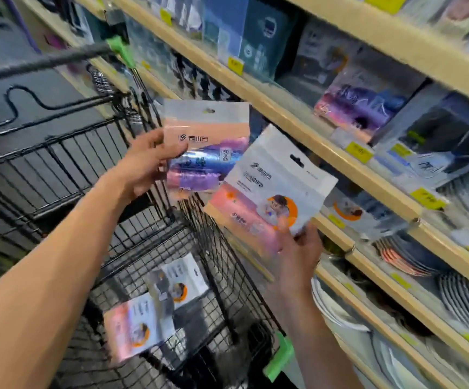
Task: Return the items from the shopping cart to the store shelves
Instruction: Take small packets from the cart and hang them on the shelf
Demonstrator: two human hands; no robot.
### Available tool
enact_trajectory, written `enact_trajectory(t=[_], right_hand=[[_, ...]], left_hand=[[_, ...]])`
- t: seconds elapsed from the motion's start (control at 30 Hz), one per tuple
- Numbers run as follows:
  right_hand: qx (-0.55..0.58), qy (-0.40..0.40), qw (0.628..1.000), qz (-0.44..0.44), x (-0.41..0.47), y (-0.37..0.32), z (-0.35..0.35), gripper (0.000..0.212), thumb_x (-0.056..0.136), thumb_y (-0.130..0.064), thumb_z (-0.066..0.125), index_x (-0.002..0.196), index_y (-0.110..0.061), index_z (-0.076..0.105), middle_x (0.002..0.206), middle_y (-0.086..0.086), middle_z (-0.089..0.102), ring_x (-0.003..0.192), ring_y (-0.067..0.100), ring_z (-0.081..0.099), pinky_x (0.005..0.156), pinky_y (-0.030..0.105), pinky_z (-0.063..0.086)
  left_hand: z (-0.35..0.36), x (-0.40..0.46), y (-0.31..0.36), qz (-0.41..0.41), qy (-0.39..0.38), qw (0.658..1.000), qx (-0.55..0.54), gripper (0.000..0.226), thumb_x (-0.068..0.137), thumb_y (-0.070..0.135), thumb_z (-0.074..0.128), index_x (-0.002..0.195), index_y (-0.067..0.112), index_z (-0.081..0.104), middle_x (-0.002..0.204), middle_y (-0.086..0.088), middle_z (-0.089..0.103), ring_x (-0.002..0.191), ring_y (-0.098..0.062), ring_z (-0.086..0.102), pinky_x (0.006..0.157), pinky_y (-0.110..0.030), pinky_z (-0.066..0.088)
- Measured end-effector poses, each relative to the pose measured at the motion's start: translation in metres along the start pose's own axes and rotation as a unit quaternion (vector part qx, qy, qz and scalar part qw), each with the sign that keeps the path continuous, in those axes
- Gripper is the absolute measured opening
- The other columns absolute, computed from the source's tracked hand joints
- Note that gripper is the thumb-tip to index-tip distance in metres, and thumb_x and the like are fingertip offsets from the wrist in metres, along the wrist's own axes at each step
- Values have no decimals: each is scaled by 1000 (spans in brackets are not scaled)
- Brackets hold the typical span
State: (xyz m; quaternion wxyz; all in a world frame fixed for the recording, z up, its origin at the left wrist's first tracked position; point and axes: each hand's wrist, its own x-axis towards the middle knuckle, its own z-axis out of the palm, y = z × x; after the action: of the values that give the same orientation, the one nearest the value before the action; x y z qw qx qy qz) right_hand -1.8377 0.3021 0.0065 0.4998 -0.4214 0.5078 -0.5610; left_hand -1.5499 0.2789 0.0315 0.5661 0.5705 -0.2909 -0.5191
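My left hand grips a pink packet with purple and blue rolls by its left edge, held upright above the black wire shopping cart. My right hand holds a white packet with an orange circle picture by its lower corner, tilted toward the wooden shelves. Two similar white and pink packets lie on the cart's floor.
The shelves on the right hold boxed and bagged goods with yellow price tags. Stacks of plates fill the lower shelves. The cart handle with green end caps crosses the upper left.
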Motion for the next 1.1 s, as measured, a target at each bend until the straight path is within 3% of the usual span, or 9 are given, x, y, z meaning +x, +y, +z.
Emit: enact_trajectory(t=[0.07, 0.17, 0.33, 0.5, 0.6, 0.73, 0.9, 1.0, 1.1], right_hand=[[-13, -7, 1000, -3, 10, -9, -4, 5, 93, -10, 67, 97, -7, 65, 76, -13, 70, 68, -3, 59, 65, 12, 47], [-4, 19, 1000, 11, 26, -17, -18, 15, 92, -14, 69, 106, -20, 70, 99, 3, 74, 87, 13, 66, 79, 32, 53], [37, 82, 995, 32, 46, -23, -41, 36, 82, -33, 76, 112, -16, 68, 108, 11, 74, 106, 35, 68, 90, 58, 52], [39, 115, 992, 34, 73, -20, -60, 17, 89, -16, 72, 106, -13, 69, 99, 5, 76, 90, 20, 69, 81, 38, 55], [32, 119, 992, 31, 90, -20, -62, 20, 89, -16, 72, 109, -12, 69, 104, 9, 75, 96, 24, 70, 87, 45, 56], [35, 118, 992, 37, 111, -23, -64, 23, 90, -15, 70, 113, -13, 68, 108, 8, 75, 106, 32, 69, 94, 54, 55], [35, 130, 990, 39, 132, -24, -67, 19, 90, -16, 71, 110, -19, 70, 105, 8, 75, 99, 26, 68, 94, 58, 52], [31, 132, 990, 41, 141, -24, -64, 14, 90, -17, 72, 104, -19, 70, 101, 8, 75, 94, 24, 68, 90, 58, 53], [19, 130, 991, 30, 144, -25, -59, 18, 89, -18, 73, 106, -14, 70, 100, 9, 75, 91, 23, 68, 87, 54, 55]], left_hand=[[39, 15, 9, 25, -20, 999, 9, 48, 77, 17, 77, 122, 11, 63, 113, -8, 73, 99, -24, 72, 84, -40, 59], [100, 42, 19, 54, -37, 998, 21, 36, 80, 15, 81, 113, 15, 67, 105, -6, 75, 95, -30, 67, 87, -51, 51], [187, 84, 40, 88, -61, 994, 22, 30, 91, 2, 68, 116, 14, 58, 93, 4, 72, 68, 0, 69, 51, -17, 51], [238, 125, 56, 103, -108, 988, 40, 22, 94, 4, 65, 113, 12, 60, 90, 4, 69, 72, -4, 68, 54, -22, 54], [252, 152, 65, 115, -132, 983, 53, 13, 93, 5, 67, 104, 6, 59, 82, -2, 64, 63, -7, 65, 52, -23, 50], [267, 182, 76, 111, -142, 977, 111, 12, 91, 6, 65, 98, -3, 61, 90, -23, 60, 47, -21, 57, 31, -22, 40], [277, 213, 77, 99, -60, 992, 55, 26, 79, 6, 71, 105, 1, 66, 102, -17, 73, 76, -25, 71, 65, -40, 60], [286, 209, 73, 139, -119, 981, 64, 15, 86, 7, 75, 93, 18, 67, 85, 6, 76, 77, -20, 67, 73, -45, 58], [286, 211, 68, 197, -153, 949, 193, 27, 82, 7, 80, 103, 11, 63, 87, 10, 71, 70, -2, 67, 66, -28, 58]])
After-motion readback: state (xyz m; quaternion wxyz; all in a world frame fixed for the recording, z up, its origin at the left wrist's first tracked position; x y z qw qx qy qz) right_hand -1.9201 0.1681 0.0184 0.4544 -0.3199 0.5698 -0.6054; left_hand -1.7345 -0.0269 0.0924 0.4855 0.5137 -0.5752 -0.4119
